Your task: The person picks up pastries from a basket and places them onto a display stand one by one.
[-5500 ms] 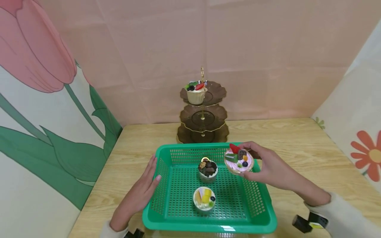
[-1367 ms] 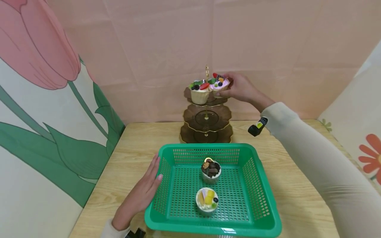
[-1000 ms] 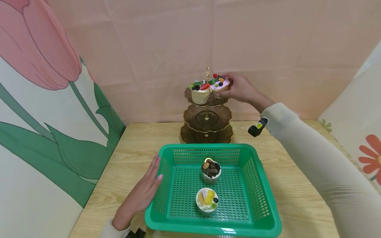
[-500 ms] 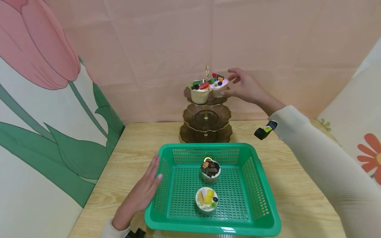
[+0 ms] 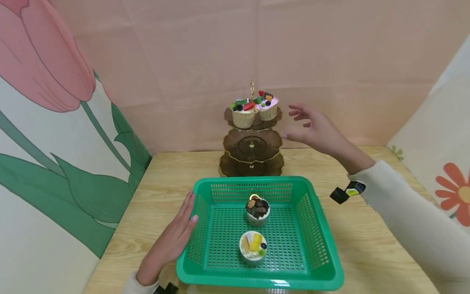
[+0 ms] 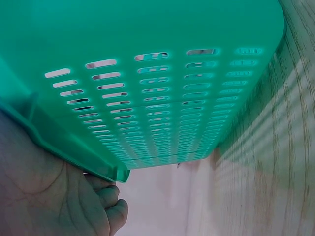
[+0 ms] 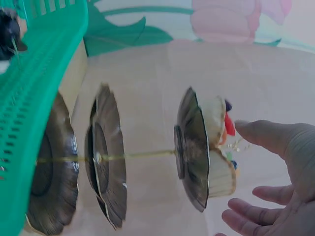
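My right hand is held in the air to the right of a three-tier brown cake stand, fingers spread and holding nothing. Two cupcakes sit side by side on the top tier: one with white cream and strawberry, and one with pink cream at its right. My left hand rests along the left rim of a green plastic basket, fingers straight. Inside the basket stand a chocolate-topped cupcake and a yellow fruit-topped cupcake. In the left wrist view, the palm lies against the basket's rim.
The basket stands on a wooden table, directly in front of the cake stand. A pink backdrop hangs behind. Flower-printed panels rise at both sides, with a big tulip on the left.
My right hand carried the pink cupcake from over the basket to the top tier, let go of it, and has drawn back right and down. The left hand stays at the basket rim.
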A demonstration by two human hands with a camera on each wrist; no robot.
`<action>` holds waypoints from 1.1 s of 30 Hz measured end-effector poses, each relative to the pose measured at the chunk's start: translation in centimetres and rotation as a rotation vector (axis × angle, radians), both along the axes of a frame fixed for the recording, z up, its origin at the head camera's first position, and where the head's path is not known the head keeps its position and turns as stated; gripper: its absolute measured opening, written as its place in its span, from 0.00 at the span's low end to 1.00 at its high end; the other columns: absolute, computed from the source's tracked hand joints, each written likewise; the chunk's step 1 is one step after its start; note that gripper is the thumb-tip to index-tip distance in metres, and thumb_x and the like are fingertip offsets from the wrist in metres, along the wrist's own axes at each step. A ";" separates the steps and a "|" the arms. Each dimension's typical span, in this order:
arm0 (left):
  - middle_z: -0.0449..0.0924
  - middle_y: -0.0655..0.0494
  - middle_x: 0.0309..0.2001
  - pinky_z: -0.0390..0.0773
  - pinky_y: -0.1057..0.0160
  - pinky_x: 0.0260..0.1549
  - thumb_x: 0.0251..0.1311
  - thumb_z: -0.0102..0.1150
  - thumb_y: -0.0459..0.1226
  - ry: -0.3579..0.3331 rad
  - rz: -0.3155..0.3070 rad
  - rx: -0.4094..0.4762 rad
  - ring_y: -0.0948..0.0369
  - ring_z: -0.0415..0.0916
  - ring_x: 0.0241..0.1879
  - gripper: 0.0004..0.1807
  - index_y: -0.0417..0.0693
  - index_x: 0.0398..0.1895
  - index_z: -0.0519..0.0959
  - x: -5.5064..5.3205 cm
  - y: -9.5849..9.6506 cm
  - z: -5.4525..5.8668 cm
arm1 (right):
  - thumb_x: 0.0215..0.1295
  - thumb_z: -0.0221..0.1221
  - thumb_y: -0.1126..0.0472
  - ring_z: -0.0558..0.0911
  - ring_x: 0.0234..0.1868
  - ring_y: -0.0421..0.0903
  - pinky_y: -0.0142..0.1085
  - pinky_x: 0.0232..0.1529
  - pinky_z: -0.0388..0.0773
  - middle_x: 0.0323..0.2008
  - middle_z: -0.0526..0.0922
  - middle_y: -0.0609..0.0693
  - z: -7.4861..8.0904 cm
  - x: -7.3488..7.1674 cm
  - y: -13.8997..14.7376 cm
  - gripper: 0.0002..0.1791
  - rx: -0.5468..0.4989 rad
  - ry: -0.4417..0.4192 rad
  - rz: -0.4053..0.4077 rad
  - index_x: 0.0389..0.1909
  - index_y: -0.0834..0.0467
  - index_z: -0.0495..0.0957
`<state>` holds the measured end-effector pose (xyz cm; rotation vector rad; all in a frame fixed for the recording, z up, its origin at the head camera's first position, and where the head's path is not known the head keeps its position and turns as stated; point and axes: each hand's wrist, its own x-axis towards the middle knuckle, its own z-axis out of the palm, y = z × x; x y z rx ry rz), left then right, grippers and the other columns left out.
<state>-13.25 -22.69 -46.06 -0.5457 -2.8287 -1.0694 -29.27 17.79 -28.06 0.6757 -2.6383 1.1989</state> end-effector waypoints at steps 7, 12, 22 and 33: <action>0.29 0.62 0.82 0.51 0.43 0.72 0.83 0.34 0.43 0.013 -0.005 0.004 0.54 0.38 0.80 0.33 0.48 0.83 0.39 0.0 0.1 0.0 | 0.57 0.75 0.59 0.75 0.57 0.58 0.57 0.60 0.71 0.57 0.77 0.60 -1.8 3.2 -0.5 0.45 0.033 0.042 0.014 0.73 0.60 0.65; 0.30 0.61 0.82 0.50 0.43 0.72 0.83 0.35 0.42 0.024 -0.002 0.008 0.54 0.37 0.80 0.32 0.47 0.83 0.40 0.0 0.1 0.0 | 0.58 0.75 0.57 0.77 0.54 0.55 0.57 0.58 0.73 0.53 0.79 0.56 -3.1 5.1 -1.3 0.42 0.055 0.025 0.087 0.71 0.60 0.67; 0.29 0.60 0.82 0.50 0.42 0.72 0.83 0.33 0.41 0.025 -0.007 -0.002 0.53 0.37 0.80 0.32 0.47 0.83 0.39 -0.2 0.0 0.0 | 0.57 0.75 0.53 0.80 0.47 0.43 0.49 0.53 0.79 0.48 0.81 0.44 -5.6 9.1 -3.2 0.36 0.116 -0.044 0.291 0.65 0.55 0.74; 0.28 0.59 0.82 0.51 0.40 0.71 0.83 0.33 0.41 0.016 -0.023 0.019 0.53 0.36 0.80 0.32 0.47 0.83 0.38 -0.2 -0.1 -0.1 | 0.58 0.74 0.48 0.81 0.51 0.43 0.41 0.52 0.79 0.53 0.82 0.41 -9.9 12.0 -4.6 0.34 0.207 -0.200 0.569 0.64 0.51 0.75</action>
